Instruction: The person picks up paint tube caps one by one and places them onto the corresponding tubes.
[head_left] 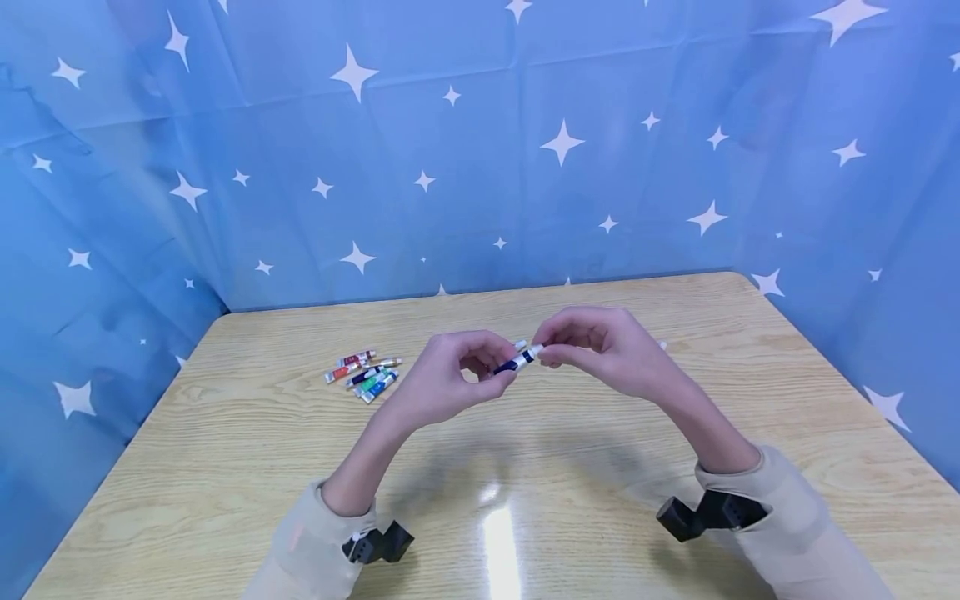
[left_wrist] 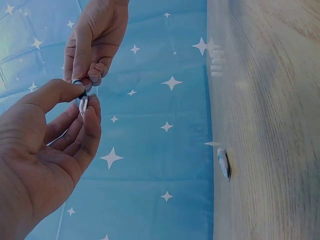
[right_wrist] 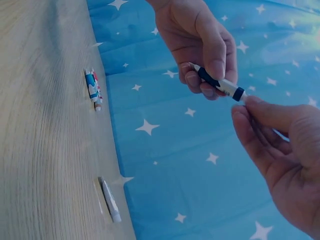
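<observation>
A small paint tube, dark navy and white with a white cap, is held up over the table between both hands. My left hand pinches its body between thumb and fingers. At the other end, the thumb and fingertips of my right hand pinch the white cap. In the right wrist view the tube slants down from the left hand to the right hand, and its dark band shows beside the cap. Just behind the hands, another pale tube lies on the table.
Several paint tubes, red, blue, green and other colours, lie in a loose pile left of the hands. Small white pieces sit on the wooden table. A blue star-patterned cloth hangs behind the table's far edge.
</observation>
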